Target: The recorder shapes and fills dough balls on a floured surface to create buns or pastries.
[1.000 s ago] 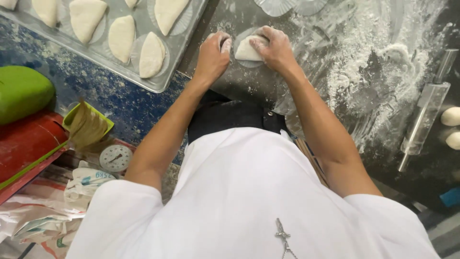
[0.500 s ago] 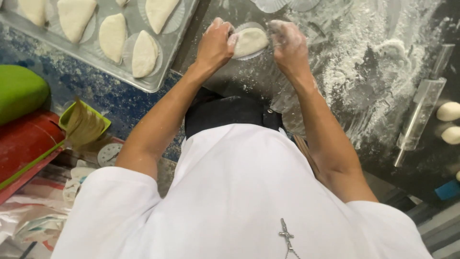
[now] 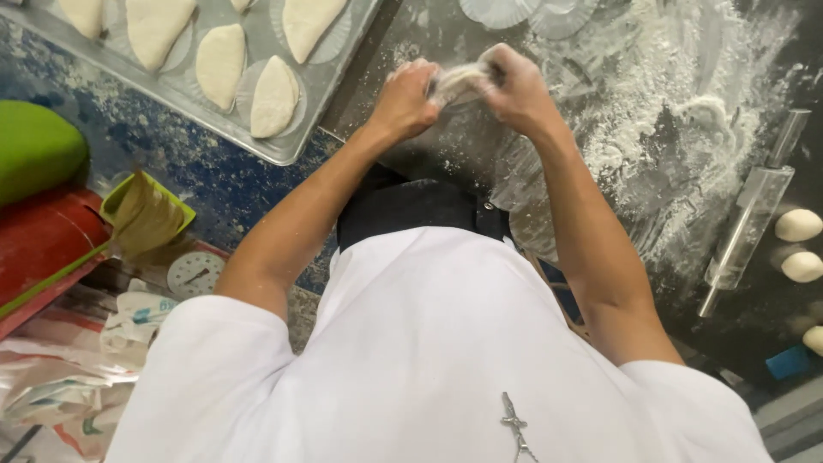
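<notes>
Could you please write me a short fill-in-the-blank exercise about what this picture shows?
1. Both hands, the left hand and the right hand, hold one piece of ____ between them.
2. The folded pastries lie on a metal ____.
3. The clear rolling pin lies on the person's ____ side.

Missing words: dough; tray; right

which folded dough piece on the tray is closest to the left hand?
The folded dough piece at the tray's near corner. It lies closest to the left hand; the other pieces sit farther left or farther up the tray.
</notes>
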